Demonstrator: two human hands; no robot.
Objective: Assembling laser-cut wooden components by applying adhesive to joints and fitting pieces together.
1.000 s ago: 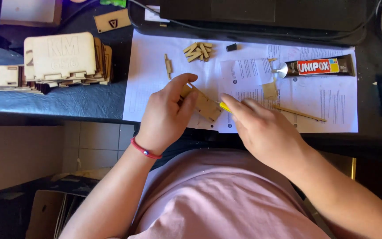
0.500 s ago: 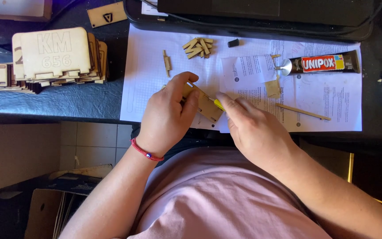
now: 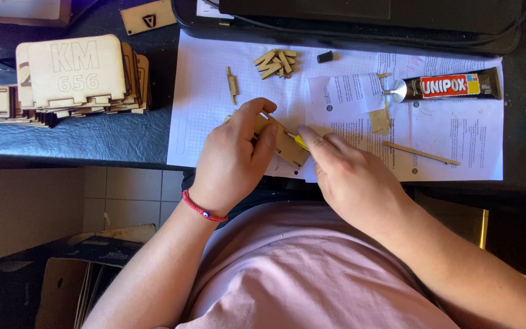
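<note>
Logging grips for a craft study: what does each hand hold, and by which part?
Left hand grips the small wooden piece by its left end; right hand pinches a yellow-tipped tool, mostly hidden.

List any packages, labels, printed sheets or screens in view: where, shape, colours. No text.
Glue tube: upper right on the sheets, lying flat, black with a red and yellow label, silver neck uncapped.
Printed paper sheets: spread across the desk under the hands, white with fine dark print.
Wooden panels: stacked at left, pale, engraved.
Cardboard box: floor, lower left, brown.

Single head-worn view, looking steeply down, close over desk edge [image 3: 92,159], perhaps slightly tilted.
</note>
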